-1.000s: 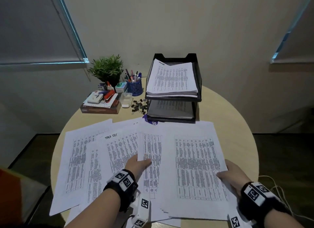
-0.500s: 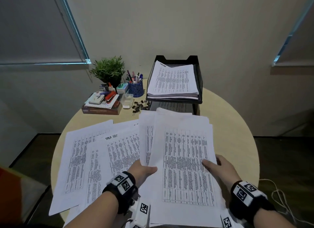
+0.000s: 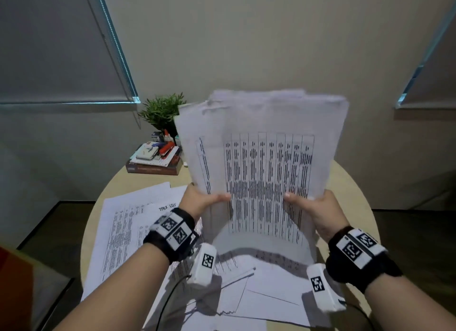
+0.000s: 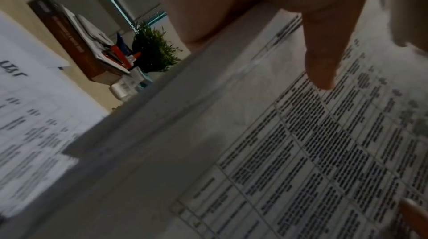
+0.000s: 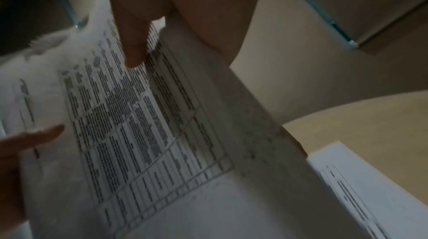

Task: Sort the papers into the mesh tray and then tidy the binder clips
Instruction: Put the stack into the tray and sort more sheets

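A stack of printed papers point(image 3: 261, 162) stands almost upright above the round table, held from both sides. My left hand point(image 3: 204, 199) grips its left edge, thumb across the front sheet. My right hand point(image 3: 313, 204) grips the right edge, thumb on the printed table. In the left wrist view my thumb point(image 4: 324, 56) presses the stack of papers point(image 4: 289, 151). The right wrist view shows my thumb point(image 5: 134, 41) on the papers point(image 5: 139, 124). More loose sheets point(image 3: 128, 229) lie on the table. The raised stack hides the mesh tray and the binder clips.
A potted plant point(image 3: 161, 112) stands at the back left, with a book point(image 3: 153, 169) stacked with stationery beside it. Bare round table point(image 3: 350, 190) shows at the right. Loose sheets point(image 3: 271, 296) cover the near edge. Window blinds hang on both sides.
Both hands gathered the right-hand sheets off the table and raised them upright in front of the tray. The head view moved closer.
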Available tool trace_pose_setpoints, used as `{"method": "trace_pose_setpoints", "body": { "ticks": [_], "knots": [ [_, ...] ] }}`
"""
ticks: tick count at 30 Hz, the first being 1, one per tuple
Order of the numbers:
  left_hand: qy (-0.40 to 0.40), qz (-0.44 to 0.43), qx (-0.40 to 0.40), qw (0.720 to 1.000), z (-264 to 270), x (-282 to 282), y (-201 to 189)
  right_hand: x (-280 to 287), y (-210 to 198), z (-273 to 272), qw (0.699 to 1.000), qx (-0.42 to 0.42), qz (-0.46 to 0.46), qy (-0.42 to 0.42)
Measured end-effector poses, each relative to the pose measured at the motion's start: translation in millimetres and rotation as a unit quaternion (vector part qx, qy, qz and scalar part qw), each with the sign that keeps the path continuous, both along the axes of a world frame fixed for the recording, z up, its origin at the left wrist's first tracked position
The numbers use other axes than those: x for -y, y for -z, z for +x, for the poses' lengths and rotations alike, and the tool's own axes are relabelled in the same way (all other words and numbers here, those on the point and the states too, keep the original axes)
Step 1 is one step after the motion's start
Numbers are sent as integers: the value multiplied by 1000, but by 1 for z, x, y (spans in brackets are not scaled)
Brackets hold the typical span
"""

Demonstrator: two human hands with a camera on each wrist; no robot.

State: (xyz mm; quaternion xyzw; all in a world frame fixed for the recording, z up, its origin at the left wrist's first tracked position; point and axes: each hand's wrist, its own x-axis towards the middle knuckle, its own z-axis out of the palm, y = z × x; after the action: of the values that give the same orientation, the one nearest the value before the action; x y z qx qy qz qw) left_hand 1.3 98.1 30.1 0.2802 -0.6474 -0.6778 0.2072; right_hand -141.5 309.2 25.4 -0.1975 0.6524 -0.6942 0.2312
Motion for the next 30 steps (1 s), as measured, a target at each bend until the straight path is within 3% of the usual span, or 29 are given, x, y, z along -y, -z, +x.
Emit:
{"method": "trace_pose_setpoints", "body": {
  "ticks": [2, 13, 19, 23, 26, 30],
  "knots": [
    [-20, -1, -36, 999, -6, 8, -9, 8, -9, -3, 999, -44, 1, 9],
    [41, -6, -76, 996, -7, 4, 8, 18, 8, 12, 999, 7, -2, 33],
    [49, -29, -143, 988, -7, 11, -9, 20, -6, 12, 998, -45, -46, 29],
    [40, -25, -119, 992, -8, 13, -3, 19, -4, 17, 999, -33, -31, 2],
    [16, -28, -92, 995, -10, 5, 1, 27, 11, 18, 999, 11, -13, 31],
    [2, -40, -135, 990, -18, 5, -15, 36, -8, 12, 997, -4, -39, 61]
  ]
}}
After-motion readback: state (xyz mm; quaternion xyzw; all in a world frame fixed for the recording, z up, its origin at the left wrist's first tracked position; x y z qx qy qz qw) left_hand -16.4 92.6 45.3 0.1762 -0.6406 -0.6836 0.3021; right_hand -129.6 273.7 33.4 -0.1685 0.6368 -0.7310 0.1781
